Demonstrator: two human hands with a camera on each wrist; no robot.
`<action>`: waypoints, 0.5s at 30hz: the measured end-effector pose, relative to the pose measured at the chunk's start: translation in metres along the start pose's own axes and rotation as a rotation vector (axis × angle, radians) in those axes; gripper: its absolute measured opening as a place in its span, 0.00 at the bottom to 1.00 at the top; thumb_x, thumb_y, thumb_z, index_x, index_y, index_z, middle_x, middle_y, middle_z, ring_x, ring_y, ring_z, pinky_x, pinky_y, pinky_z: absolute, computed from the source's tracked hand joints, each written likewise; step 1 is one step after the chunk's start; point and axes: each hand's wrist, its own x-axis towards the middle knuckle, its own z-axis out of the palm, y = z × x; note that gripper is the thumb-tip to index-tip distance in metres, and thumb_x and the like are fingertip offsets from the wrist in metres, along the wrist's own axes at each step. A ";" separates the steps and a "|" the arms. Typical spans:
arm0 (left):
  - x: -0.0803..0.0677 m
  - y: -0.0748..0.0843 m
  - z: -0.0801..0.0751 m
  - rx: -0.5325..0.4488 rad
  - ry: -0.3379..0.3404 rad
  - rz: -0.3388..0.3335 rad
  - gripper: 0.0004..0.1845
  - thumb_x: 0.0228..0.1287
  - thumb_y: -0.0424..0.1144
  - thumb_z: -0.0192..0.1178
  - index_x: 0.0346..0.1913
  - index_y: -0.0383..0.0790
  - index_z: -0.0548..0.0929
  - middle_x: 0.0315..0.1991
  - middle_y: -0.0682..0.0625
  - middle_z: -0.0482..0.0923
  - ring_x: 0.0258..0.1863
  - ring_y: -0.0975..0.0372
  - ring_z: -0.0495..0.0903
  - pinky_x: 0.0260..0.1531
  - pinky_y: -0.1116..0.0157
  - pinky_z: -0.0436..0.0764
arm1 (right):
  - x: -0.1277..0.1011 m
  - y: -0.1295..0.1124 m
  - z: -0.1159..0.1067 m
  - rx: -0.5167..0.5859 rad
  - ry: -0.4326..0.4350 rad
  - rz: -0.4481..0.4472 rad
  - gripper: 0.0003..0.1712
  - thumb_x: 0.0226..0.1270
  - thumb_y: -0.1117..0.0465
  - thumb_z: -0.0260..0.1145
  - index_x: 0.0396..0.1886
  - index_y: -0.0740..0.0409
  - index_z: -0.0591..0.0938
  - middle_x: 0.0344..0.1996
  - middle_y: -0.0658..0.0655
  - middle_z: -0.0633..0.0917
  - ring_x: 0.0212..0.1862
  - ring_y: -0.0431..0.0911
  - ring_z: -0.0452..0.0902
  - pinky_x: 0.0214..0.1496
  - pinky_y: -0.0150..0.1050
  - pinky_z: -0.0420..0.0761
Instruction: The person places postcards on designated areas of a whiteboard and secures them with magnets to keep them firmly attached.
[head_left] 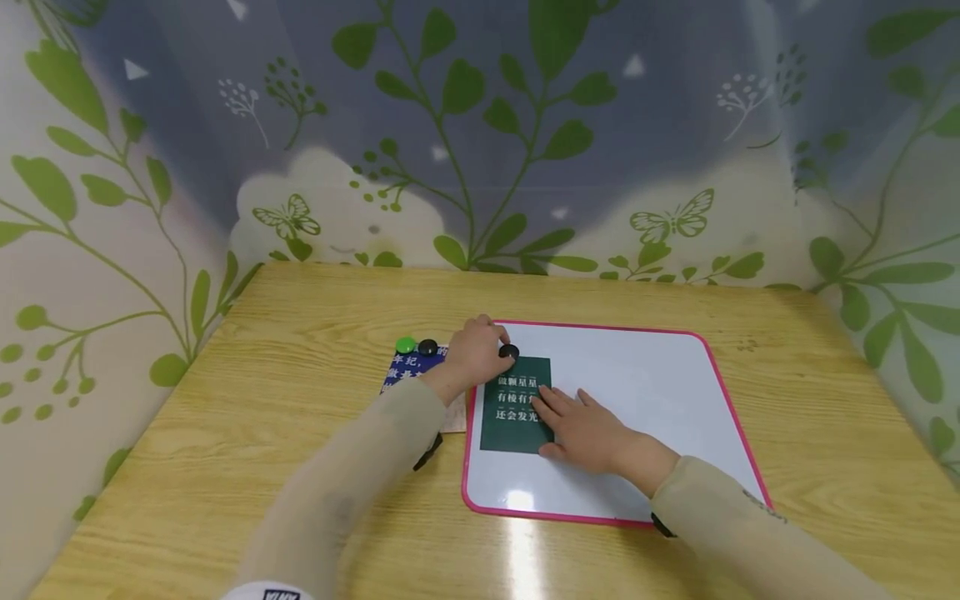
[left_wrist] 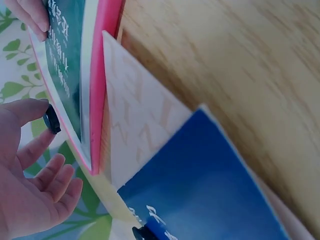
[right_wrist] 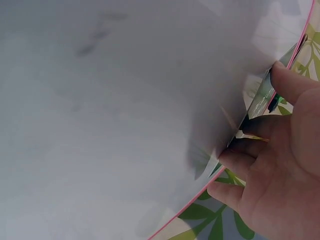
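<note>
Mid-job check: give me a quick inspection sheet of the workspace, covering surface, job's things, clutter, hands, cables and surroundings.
Surface: wooden table, light glare at the near edge.
Job's things: pink-framed whiteboard flat on the table; green card with white text lies on its left part; black magnet at the card's top edge.
Clutter: blue card left of the board, with a green magnet and a second black magnet on its far edge.
Hands: left hand pinches the black magnet; right hand presses flat on the green card.
Cables: nothing seen.
Surroundings: leaf-and-butterfly backdrop on three sides.
</note>
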 end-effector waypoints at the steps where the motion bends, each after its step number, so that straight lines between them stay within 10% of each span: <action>1: 0.001 0.000 0.001 0.003 -0.003 0.000 0.18 0.62 0.50 0.58 0.50 0.44 0.81 0.53 0.44 0.73 0.51 0.53 0.72 0.49 0.55 0.77 | 0.000 0.000 0.000 0.001 -0.001 -0.002 0.40 0.67 0.45 0.56 0.71 0.63 0.59 0.72 0.64 0.57 0.73 0.56 0.52 0.70 0.59 0.54; 15: 0.005 0.002 0.009 -0.003 -0.040 0.011 0.17 0.64 0.48 0.57 0.51 0.44 0.80 0.56 0.44 0.72 0.54 0.53 0.71 0.54 0.54 0.74 | -0.004 -0.005 -0.005 0.010 -0.006 0.007 0.39 0.68 0.46 0.55 0.70 0.64 0.59 0.72 0.64 0.57 0.73 0.56 0.52 0.70 0.59 0.54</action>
